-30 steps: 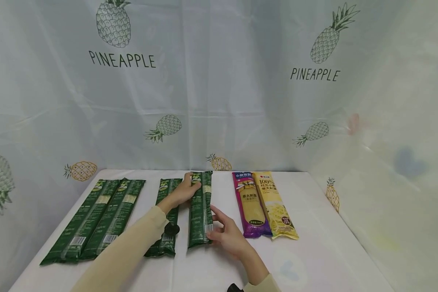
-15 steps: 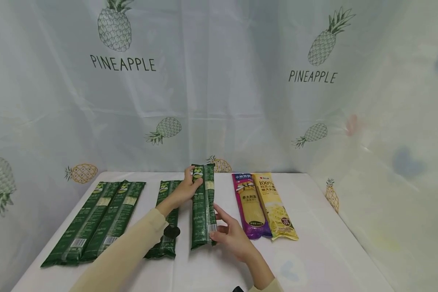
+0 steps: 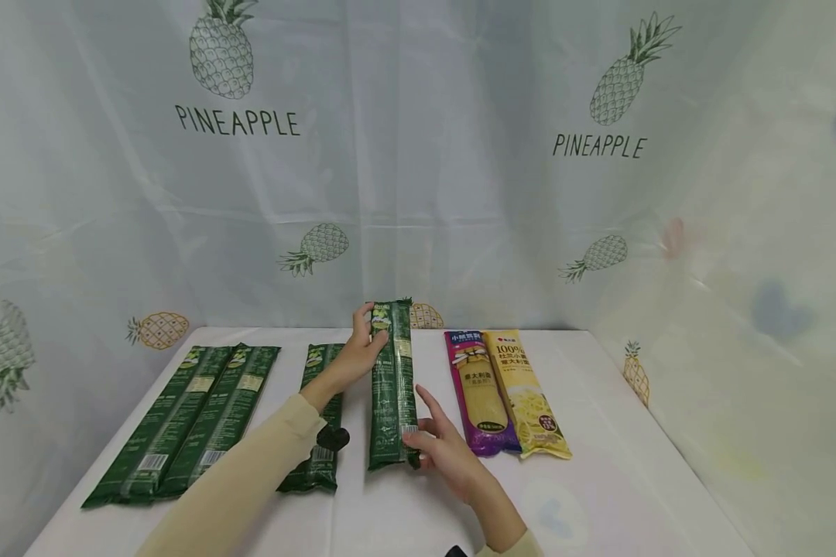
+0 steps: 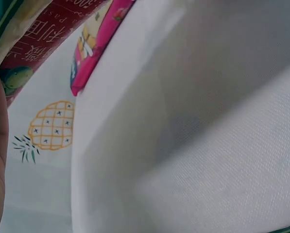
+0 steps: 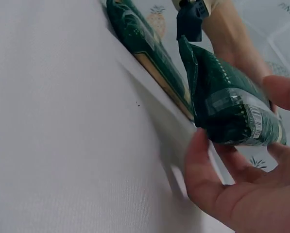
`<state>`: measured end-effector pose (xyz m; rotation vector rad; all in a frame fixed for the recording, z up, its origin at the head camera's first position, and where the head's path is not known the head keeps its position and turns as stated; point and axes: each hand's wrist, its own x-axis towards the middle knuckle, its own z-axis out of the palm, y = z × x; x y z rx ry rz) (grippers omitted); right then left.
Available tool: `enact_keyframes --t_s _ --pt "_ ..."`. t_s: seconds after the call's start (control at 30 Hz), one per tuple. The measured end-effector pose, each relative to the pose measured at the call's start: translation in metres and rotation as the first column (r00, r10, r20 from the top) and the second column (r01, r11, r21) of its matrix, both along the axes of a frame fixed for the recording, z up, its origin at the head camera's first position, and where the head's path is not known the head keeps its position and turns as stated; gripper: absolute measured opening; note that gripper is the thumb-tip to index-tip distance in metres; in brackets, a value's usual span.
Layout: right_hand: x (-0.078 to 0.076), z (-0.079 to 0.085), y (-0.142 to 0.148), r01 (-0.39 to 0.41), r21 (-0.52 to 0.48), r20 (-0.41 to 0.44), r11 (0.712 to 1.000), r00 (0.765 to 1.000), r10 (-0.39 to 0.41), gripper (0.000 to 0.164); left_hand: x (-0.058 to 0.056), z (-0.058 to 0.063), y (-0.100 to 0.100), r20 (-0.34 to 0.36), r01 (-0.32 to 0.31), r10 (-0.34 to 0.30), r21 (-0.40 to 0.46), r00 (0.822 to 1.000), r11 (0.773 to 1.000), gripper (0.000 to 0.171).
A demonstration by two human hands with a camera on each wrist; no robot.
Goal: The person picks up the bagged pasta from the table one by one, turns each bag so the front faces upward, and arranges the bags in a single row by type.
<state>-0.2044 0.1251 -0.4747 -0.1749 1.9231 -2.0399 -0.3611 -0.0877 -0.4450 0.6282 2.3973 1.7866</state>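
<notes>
A long green spaghetti packet [image 3: 392,394] is raised off the table, its upper end tipped up. Near that upper end my left hand [image 3: 357,352] grips it, thumb on the face and fingers at the left edge. My right hand [image 3: 449,456] holds the lower right corner; in the right wrist view its fingers [image 5: 203,165] curl beneath the packet's end [image 5: 237,107]. Part of the packet's red underside [image 4: 33,39] shows in the left wrist view. Left of it, another green packet [image 3: 327,418] lies on the table, partly covered by the left forearm.
Two green packets [image 3: 230,418] lie side by side at the left of the white table [image 3: 599,464]. To the right lie a purple spaghetti packet [image 3: 484,394] and a yellow one [image 3: 529,394], touching. A pineapple-print curtain [image 3: 425,155] hangs behind.
Both hands have lifted the green spaghetti packet from the table and moved it slightly right, its upper end rising. The other packets stay in place.
</notes>
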Motion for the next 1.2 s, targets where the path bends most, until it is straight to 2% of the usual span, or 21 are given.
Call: enact_keyframes --t_s 0.17,0.33,0.53,0.77,0.97,1.03,1.2 --pt "-0.002 -0.005 0.001 -0.033 -0.055 -0.003 0.998 0.999 0.033 0.094 0.003 0.004 0.002 -0.006 0.007 -0.007 0.0 1.0 1.0 0.07" --pt "-0.003 -0.009 -0.001 0.0 -0.015 -0.077 1.0 0.997 -0.001 0.096 0.002 0.004 0.0 0.007 -0.001 0.001 -0.032 1.0 0.999 0.069" --pt "0.001 -0.008 -0.006 0.038 0.041 -0.167 0.998 0.986 -0.03 0.096 -0.001 0.004 -0.003 -0.059 -0.038 0.03 -0.141 0.998 0.989 0.075" --pt "0.003 -0.003 -0.009 0.055 0.06 -0.223 0.997 0.974 -0.041 0.094 -0.004 0.006 0.0 -0.153 -0.097 0.051 -0.311 0.987 0.945 0.076" --pt "0.003 -0.005 -0.009 0.092 0.082 -0.241 0.992 0.968 -0.07 0.093 0.001 0.016 0.005 -0.284 -0.226 0.118 -0.385 0.952 0.895 0.073" --pt "0.003 -0.006 -0.009 0.107 0.093 -0.245 0.99 0.966 -0.082 0.092 0.001 0.02 0.007 -0.303 -0.247 0.126 -0.404 0.945 0.881 0.074" --pt "0.002 -0.006 -0.012 0.144 0.141 -0.282 0.98 0.954 -0.099 0.091 0.004 0.026 0.011 -0.304 -0.26 0.135 -0.423 0.943 0.868 0.079"
